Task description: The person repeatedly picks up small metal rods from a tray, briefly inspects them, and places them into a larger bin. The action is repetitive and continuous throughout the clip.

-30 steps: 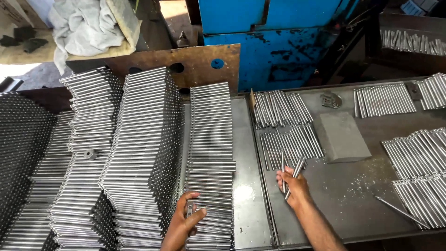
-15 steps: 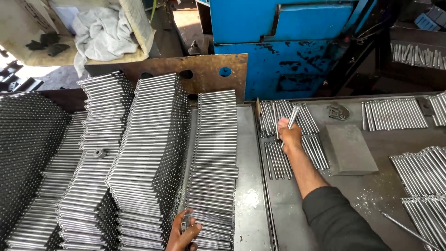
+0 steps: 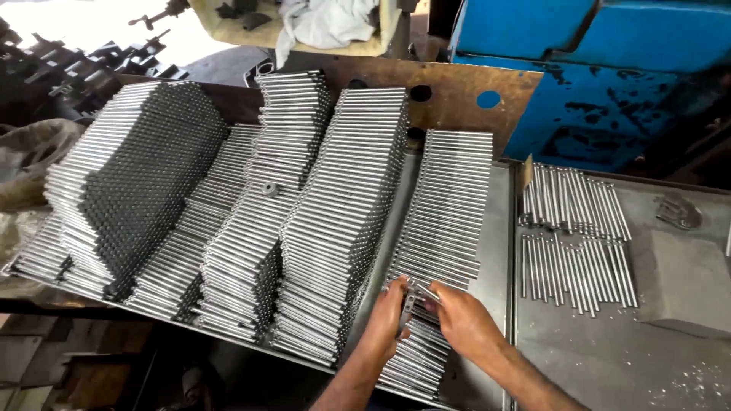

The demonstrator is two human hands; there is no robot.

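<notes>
Both my hands are together at the near end of the rightmost stack of rods [image 3: 449, 221]. My left hand [image 3: 387, 320] and right hand [image 3: 466, 323] share a small bundle of rods [image 3: 415, 295]; fingers of both are wrapped around it, so each grip is clenched on that bundle. The bundle sits just above the stack top, slightly angled, touching or almost touching the rods under it; can't tell which.

That stack is a low, flat row of thin silver metal rods laid crosswise on a metal tray [image 3: 499, 228]. Left of it stands a taller stack [image 3: 350, 221], leaning and wavy. Further left, another tall stack [image 3: 266, 228] has a small round nut-like part [image 3: 269, 189] lying on top. Then a wide pile seen end-on [image 3: 145, 190], dark rod ends facing me.

To the right, the grey bench [image 3: 609, 358] carries two loose groups of rods lying lengthwise: a far group [image 3: 571, 202] and a near group [image 3: 576, 266], just beside each other. A grey flat block [image 3: 681, 283] lies right of those, with a small metal piece [image 3: 678, 211] beyond it. A blue machine [image 3: 594, 84] stands behind, with a rusty plate with holes [image 3: 457, 95] in front of it. White cloth [image 3: 327, 21] at the top.
</notes>
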